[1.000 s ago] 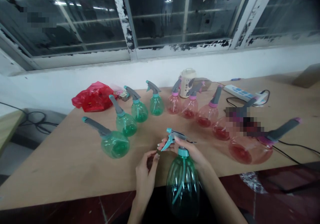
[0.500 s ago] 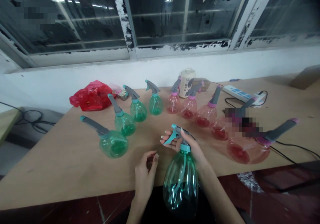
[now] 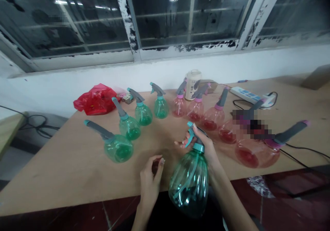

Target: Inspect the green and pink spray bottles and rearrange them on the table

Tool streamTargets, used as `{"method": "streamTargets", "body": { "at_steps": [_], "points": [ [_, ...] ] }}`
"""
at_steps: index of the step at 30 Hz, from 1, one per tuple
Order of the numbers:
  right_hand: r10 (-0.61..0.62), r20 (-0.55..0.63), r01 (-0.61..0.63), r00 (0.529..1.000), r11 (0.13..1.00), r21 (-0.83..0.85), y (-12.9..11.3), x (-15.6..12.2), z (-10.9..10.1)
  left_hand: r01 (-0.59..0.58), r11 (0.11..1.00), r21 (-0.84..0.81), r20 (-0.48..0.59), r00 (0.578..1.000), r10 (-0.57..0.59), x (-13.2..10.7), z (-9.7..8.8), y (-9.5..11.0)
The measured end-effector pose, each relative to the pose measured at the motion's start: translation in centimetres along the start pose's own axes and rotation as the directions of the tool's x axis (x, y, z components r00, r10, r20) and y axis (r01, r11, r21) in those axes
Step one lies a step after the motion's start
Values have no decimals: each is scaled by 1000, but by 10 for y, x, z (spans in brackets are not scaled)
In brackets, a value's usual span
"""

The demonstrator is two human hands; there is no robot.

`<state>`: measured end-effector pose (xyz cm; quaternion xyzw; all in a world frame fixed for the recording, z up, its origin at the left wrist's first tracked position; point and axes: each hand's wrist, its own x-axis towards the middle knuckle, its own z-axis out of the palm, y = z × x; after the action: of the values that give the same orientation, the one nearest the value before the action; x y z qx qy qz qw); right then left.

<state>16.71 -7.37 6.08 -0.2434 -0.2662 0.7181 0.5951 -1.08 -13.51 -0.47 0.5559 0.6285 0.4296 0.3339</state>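
My right hand (image 3: pixel 206 140) grips a green spray bottle (image 3: pixel 189 181) by its grey and teal trigger head, its fingers around the neck and trigger side. The bottle is tilted, its base toward me past the table edge, with a clear dip tube and dark liquid inside. To its left, my left hand (image 3: pixel 151 176) is loosely curled, thumb and index tips close together, nothing visible in it and apart from the bottle. Several smaller-looking green spray bottles (image 3: pixel 118 150) stand in a curve at left. Several pink spray bottles (image 3: pixel 256 153) curve along the right.
A red plastic bag (image 3: pixel 96 100) lies at the back left. Behind the bottles stands a printed paper cup (image 3: pixel 193 85). A white power strip (image 3: pixel 249 97) with black cords lies at back right. Beyond the wooden table (image 3: pixel 77 183) are a white wall and windows.
My right hand has moved slightly right, tilting the green spray bottle's head to the right and raising its base a little. The left hand stays nearly still.
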Motion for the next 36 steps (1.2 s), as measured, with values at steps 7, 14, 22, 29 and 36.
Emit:
{"method": "streamTargets", "body": {
  "at_steps": [7, 14, 22, 29, 36],
  "points": [
    [28, -24, -26, 999, 994, 105, -10, 1, -4, -14, 1000, 3, -13, 1000, 15, 2, 0, 2],
    [-14, -15, 16, 1000, 994, 106, -14, -3, -6, -18, 1000, 15, -34, 999, 19, 2, 0, 2],
    [-12, 46, 8, 999, 996, 87, -9, -6, -4, -29, 998, 53, -36, 999, 31, 2, 1, 3],
    [32, 46, -37, 998, 994, 100, -2, -7, -6, -40, 997, 67, -40, 998, 43, 2, 2, 4],
    [61, 31, -64, 998, 992, 111, -1, -3, -7, -20, 999, 41, -30, 999, 21, 2, 2, 3]
  ]
}}
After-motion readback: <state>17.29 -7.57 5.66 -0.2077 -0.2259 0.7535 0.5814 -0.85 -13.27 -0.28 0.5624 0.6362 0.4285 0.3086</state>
